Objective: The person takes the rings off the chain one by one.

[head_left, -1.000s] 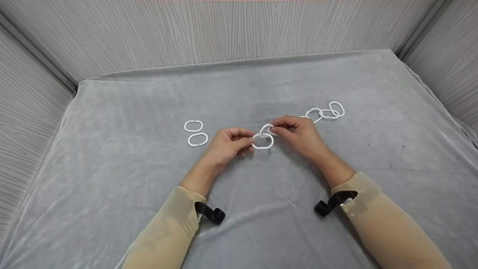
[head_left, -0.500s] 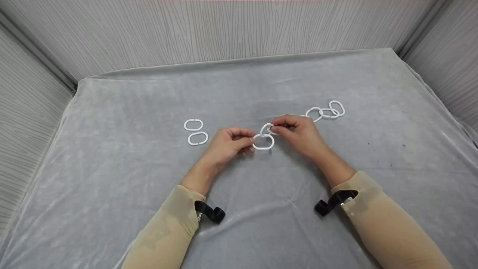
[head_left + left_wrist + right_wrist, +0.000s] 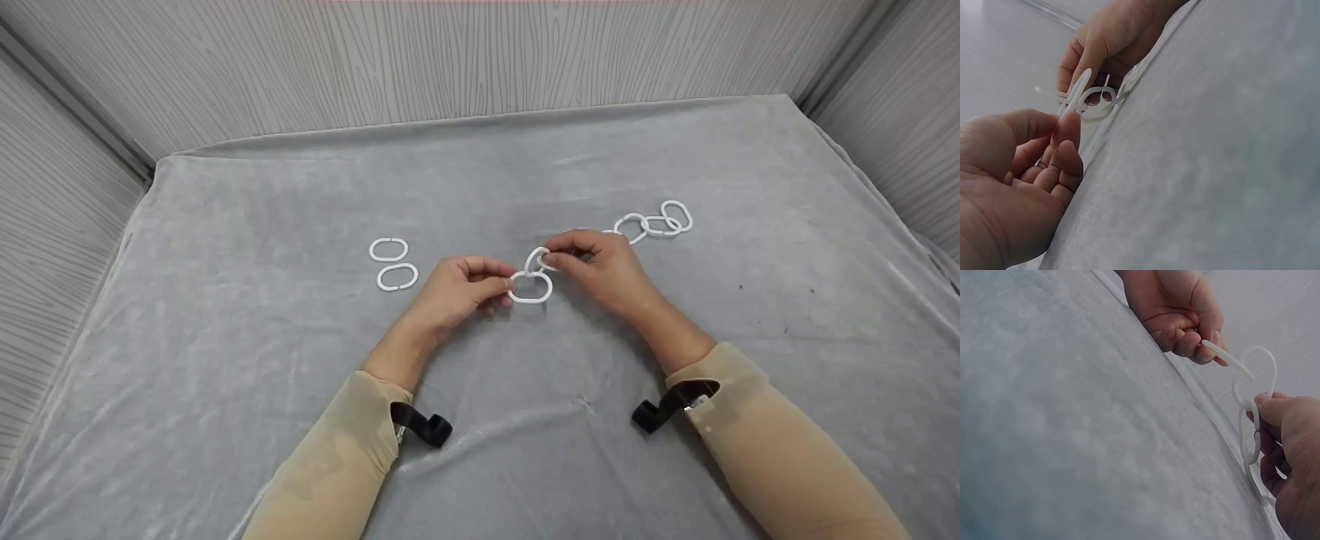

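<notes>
Between thumb and fingers, my left hand [image 3: 459, 292] pinches a white oval plastic chain link [image 3: 530, 301] by its left end. My right hand [image 3: 600, 266] pinches a second white link [image 3: 529, 259], which passes through the left-hand one in the head view. From the right hand, more joined links hang down in the right wrist view [image 3: 1257, 419]. Part of this chain is hidden under the right hand; its far end link [image 3: 689, 217] lies on the cloth to the right. Both held links are raised off the cloth.
Two loose white links, an upper one [image 3: 371, 250] and a lower one [image 3: 379, 279], lie left of the left hand, each with a small gap in its ring. Grey cloth [image 3: 225, 300] covers the table. Pale wood-grain panels [image 3: 450, 60] stand behind and at the sides.
The link in my left hand has shifted slightly down and to the right against the other link. My right hand and the loose links have hardly moved.
</notes>
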Available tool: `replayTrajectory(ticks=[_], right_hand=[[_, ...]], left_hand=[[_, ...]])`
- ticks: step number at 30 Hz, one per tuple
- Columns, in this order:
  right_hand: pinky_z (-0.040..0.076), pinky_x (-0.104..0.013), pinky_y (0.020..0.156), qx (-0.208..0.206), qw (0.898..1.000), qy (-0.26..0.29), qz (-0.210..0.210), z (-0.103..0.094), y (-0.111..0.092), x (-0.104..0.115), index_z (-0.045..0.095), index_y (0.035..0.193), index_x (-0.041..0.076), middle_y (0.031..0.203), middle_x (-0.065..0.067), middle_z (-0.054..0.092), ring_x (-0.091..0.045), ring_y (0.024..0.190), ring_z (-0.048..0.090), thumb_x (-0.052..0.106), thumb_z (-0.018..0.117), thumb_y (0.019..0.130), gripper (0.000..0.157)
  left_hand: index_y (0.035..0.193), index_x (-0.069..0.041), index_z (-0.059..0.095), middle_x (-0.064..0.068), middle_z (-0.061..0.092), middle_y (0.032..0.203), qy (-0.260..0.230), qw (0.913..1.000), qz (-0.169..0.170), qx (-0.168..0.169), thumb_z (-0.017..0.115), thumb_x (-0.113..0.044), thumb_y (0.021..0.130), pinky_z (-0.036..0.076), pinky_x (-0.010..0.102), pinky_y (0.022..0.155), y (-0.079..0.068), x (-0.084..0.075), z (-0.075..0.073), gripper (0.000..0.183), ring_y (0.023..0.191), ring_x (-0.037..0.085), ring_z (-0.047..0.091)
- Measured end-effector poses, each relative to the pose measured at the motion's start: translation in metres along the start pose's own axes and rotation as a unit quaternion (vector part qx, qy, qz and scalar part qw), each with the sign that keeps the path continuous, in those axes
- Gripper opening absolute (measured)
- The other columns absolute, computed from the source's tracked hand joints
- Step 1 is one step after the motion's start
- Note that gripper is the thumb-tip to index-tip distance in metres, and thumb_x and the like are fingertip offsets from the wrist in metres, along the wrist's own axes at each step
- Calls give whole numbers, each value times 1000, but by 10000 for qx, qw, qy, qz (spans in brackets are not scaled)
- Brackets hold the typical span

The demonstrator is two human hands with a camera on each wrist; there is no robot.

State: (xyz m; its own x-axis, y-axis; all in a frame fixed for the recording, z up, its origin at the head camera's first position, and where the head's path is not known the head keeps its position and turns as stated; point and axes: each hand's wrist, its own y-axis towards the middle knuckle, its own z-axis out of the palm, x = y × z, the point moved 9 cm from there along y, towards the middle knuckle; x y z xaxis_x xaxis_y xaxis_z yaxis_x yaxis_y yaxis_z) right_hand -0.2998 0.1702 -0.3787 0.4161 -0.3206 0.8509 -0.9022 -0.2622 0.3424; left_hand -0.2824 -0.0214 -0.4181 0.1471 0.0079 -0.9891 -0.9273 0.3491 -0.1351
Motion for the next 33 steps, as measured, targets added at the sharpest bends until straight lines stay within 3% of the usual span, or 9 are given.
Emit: replayTrajectory(ticks=[33], right_hand=[[52,-21,78,1,10000,30,-12,0,-2,0,83,103,4,96,-6,79,-11,86,68,9,82,94,11]], left_hand=[[114,10,74,3,73,77,25,9999,-71,109,73,0,94,53,22,61,-1,3,5,22,65,12,69]])
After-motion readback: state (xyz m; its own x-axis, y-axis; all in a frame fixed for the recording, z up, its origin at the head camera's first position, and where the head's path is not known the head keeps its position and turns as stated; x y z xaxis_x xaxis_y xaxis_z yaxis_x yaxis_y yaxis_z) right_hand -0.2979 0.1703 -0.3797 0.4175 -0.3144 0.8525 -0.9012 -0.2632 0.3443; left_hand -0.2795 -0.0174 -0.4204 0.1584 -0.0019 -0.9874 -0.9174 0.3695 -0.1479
